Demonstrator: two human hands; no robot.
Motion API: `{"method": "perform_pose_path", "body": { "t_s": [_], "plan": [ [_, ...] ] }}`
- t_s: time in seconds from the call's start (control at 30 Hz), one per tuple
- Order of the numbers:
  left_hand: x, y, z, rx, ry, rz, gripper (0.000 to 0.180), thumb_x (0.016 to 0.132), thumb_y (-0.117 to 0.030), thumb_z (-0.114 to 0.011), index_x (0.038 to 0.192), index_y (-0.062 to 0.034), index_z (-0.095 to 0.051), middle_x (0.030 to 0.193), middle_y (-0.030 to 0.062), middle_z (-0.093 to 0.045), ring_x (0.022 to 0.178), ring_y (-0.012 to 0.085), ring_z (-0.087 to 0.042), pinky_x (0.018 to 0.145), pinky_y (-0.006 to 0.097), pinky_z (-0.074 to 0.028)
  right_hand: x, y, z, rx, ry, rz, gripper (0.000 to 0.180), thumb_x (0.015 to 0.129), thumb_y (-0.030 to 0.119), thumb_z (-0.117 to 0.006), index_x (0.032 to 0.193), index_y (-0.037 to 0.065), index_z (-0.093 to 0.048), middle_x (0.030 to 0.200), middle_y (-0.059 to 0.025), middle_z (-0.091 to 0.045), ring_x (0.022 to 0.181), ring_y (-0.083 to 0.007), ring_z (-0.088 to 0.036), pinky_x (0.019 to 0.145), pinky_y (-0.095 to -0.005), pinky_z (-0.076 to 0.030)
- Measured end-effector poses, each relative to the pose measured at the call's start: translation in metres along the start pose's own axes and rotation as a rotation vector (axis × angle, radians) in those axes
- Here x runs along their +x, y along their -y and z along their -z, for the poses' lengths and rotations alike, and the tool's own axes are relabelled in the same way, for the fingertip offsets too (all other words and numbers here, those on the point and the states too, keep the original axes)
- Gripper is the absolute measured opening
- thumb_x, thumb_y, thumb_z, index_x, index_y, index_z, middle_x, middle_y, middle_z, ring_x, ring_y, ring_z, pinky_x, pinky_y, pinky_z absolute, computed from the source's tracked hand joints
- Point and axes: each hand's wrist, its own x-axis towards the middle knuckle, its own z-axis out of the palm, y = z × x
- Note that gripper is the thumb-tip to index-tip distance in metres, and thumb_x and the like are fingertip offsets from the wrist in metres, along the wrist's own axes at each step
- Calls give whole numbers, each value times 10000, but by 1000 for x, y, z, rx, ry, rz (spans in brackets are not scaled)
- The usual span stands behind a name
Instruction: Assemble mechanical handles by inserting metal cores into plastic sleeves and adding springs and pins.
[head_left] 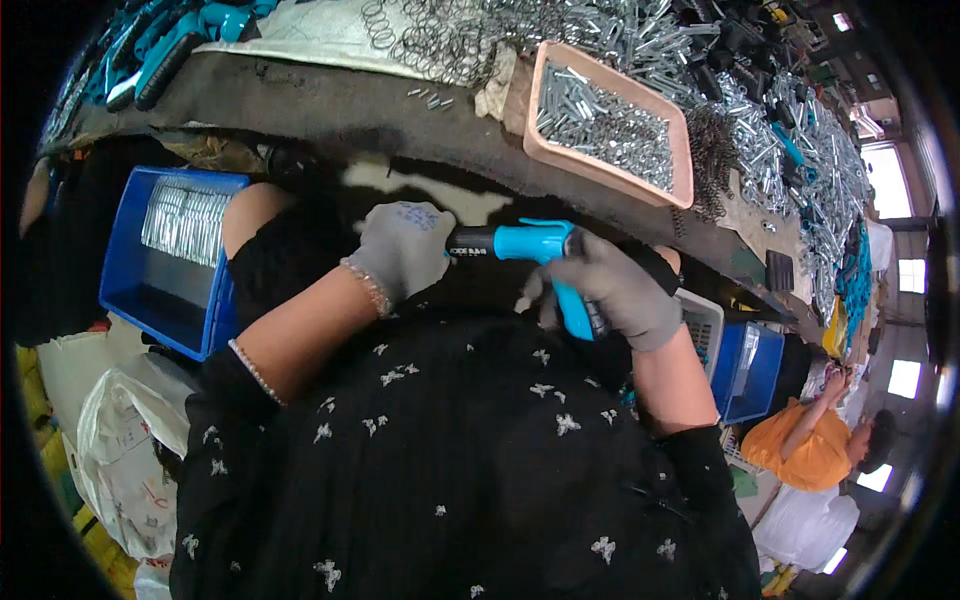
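Note:
A teal and black pistol-shaped tool (532, 240) lies level in front of my chest, between both hands. My left hand (405, 245), in a grey glove, is closed round its black barrel end. The grey-gloved right hand (615, 290) is wrapped about the rear of the tool, beside the teal grip (573, 305) that slants downward. Its fingers partly hide the back of the body. Exactly what kind of tool it is, I cannot tell.
Beyond my hands runs a dark workbench (330, 110) with a pink tray (535, 150) of small metal pins. Coil springs (440, 45) and heaped metal parts (640, 50) lie behind. Blue bins (125, 270) (765, 375) stand either side. A person in orange (810, 440) sits far right.

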Motion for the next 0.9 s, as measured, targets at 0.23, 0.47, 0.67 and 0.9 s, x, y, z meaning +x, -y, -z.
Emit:
{"method": "perform_pose_path", "body": {
  "t_s": [0.23,0.47,0.67,0.9],
  "plan": [
    [15,36,-36,-98,146,15,486,851,-359,-695,1256,-98,-632,1168,173,-682,1078,337,-663,927,430,-518,41,-58,29,-374,-223,-45,368,846,140,-688,1144,-25,-550,795,-76,-623,592,-146,-613,541,-287,-503],
    [15,51,-17,-252,151,156,516,907,-389,-653,1316,-81,-591,1236,207,-652,1129,372,-637,962,437,-511,69,-87,39,-537,-229,-168,311,826,221,-709,999,-29,-640,706,-138,-661,599,-238,-666,583,-349,-520],
    [12,55,-21,-266,129,113,517,918,-401,-637,1318,-78,-586,1194,215,-662,1089,382,-650,939,451,-521,81,-93,35,-614,-324,-181,288,840,259,-703,878,-20,-645,707,-171,-659,688,-288,-680,653,-385,-516],
    [12,54,-21,-278,137,110,526,918,-412,-629,1323,-79,-583,1152,224,-670,1058,387,-659,927,460,-524,97,-107,38,-665,-266,-43,286,830,196,-694,971,-50,-653,678,-101,-627,536,-176,-636,504,-311,-504]
  ]
}}
